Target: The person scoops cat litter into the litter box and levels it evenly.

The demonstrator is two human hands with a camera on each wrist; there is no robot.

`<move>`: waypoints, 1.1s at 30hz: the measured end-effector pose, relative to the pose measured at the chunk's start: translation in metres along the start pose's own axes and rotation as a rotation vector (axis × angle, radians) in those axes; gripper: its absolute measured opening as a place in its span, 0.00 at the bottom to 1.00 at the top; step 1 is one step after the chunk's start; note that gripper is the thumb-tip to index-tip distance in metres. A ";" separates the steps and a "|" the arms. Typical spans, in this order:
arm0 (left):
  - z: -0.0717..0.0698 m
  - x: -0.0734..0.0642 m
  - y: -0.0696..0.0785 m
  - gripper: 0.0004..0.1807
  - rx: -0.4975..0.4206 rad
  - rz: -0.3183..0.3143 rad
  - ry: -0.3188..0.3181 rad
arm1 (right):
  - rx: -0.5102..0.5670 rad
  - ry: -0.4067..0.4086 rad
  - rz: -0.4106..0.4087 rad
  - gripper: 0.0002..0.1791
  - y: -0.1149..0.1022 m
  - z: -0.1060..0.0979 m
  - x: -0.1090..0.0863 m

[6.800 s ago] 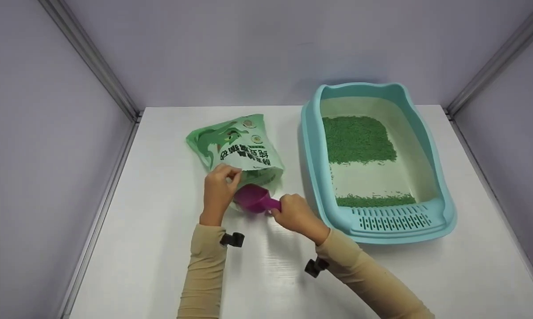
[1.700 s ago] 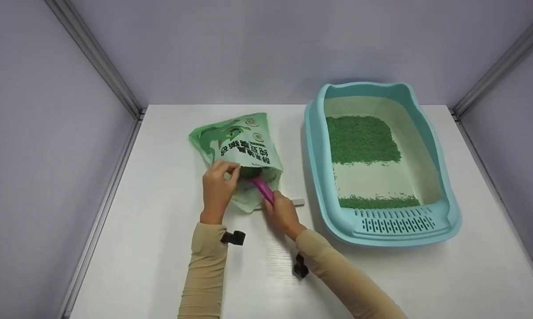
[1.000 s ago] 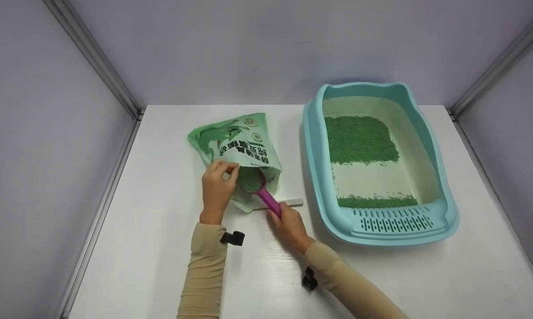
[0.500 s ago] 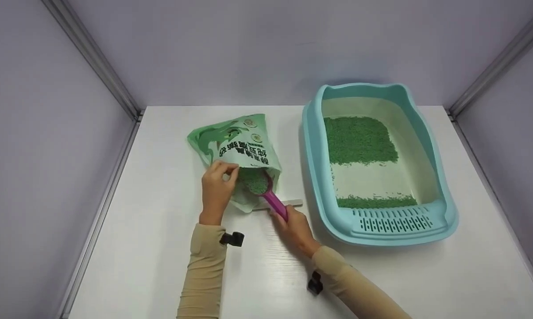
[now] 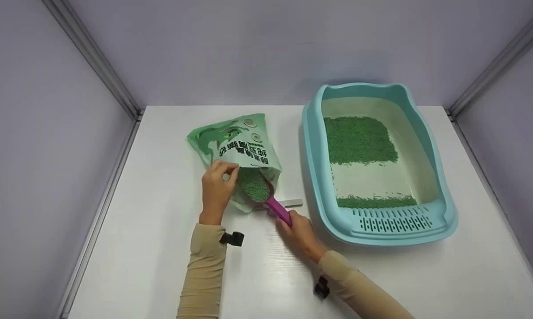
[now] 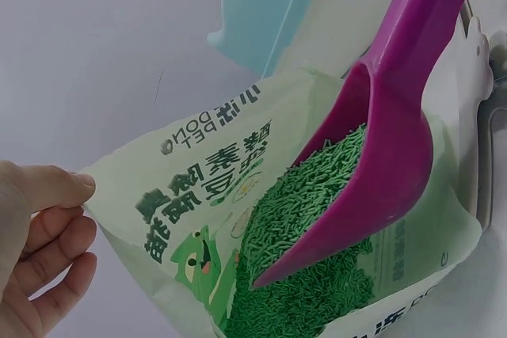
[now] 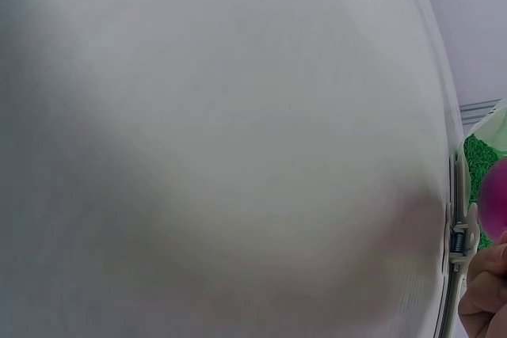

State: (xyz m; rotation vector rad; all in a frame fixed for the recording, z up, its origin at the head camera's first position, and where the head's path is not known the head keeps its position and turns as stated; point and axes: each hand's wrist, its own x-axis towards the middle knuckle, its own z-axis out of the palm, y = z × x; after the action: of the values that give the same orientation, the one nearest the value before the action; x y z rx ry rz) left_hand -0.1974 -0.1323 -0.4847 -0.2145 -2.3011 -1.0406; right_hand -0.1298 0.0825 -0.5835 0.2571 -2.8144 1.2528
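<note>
A green and white litter bag (image 5: 249, 146) lies on the table with its mouth facing me. Thumb and index finger of my left hand (image 5: 218, 186) pinch the mouth's upper edge and hold it raised. My right hand (image 5: 303, 235) grips the handle of a purple scoop (image 5: 279, 210). Green pellets (image 6: 309, 195) heap the scoop's bowl, which tilts in the bag's mouth, over more pellets inside. The left wrist view shows the scoop (image 6: 396, 164) from the side. Only a corner of the right wrist view catches my right hand (image 7: 487, 290).
A light-blue litter box (image 5: 311, 150) stands to the right, with a patch of green pellets at the back and a strip along its front. Beside the bag's lower edge lies a whitish clip (image 5: 294, 203), its spring visible in the right wrist view. Walls enclose the table.
The scoop, empty at the bag's mouth in the oldest frame, went deep into the bag. My right hand then drew it back toward the front right, loaded with pellets. The left hand barely moved.
</note>
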 end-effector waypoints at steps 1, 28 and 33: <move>0.000 0.000 0.000 0.03 -0.001 0.001 0.001 | 0.008 -0.006 0.001 0.11 0.000 -0.001 -0.001; 0.001 -0.001 -0.002 0.03 -0.017 0.004 -0.016 | -0.023 0.002 -0.067 0.11 0.010 -0.019 -0.017; 0.001 -0.001 -0.001 0.03 -0.027 -0.002 -0.012 | -0.002 -0.002 -0.076 0.12 0.013 -0.023 -0.021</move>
State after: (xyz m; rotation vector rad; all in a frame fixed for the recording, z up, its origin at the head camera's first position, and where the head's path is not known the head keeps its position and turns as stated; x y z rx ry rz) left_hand -0.1974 -0.1327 -0.4864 -0.2306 -2.2997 -1.0745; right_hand -0.1118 0.1110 -0.5797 0.3626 -2.7791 1.2342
